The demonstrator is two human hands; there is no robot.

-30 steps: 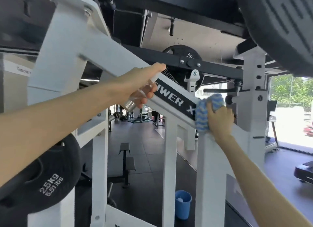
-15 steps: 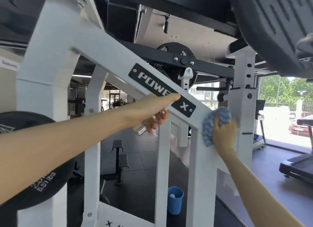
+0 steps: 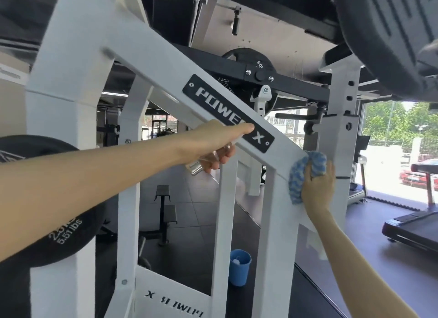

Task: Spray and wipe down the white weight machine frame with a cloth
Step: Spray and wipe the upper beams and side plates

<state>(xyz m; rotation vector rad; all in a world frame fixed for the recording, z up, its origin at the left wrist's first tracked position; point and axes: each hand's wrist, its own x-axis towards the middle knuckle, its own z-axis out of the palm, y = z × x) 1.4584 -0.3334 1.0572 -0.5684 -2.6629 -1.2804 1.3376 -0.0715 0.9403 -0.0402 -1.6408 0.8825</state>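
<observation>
The white weight machine frame (image 3: pixel 151 56) fills the view, with a slanted beam that carries a black POWER X plate (image 3: pixel 213 104). My left hand (image 3: pixel 213 142) grips a small clear spray bottle (image 3: pixel 201 163) just below that plate, index finger stretched along the beam. My right hand (image 3: pixel 317 187) presses a bunched blue and white cloth (image 3: pixel 301 173) against the frame where the slanted beam meets an upright post.
A black 2.5 kg weight plate (image 3: pixel 42 237) hangs at the left. A blue bucket (image 3: pixel 239 268) stands on the dark floor behind the frame, near a small bench (image 3: pixel 166 213). A treadmill (image 3: pixel 412 225) is at the right by the window. A black pad (image 3: pixel 388 33) overhangs top right.
My right hand has slid the cloth down the slanted beam to the post joint. My left hand with the bottle has moved down and right along the beam, uncovering most of the plate.
</observation>
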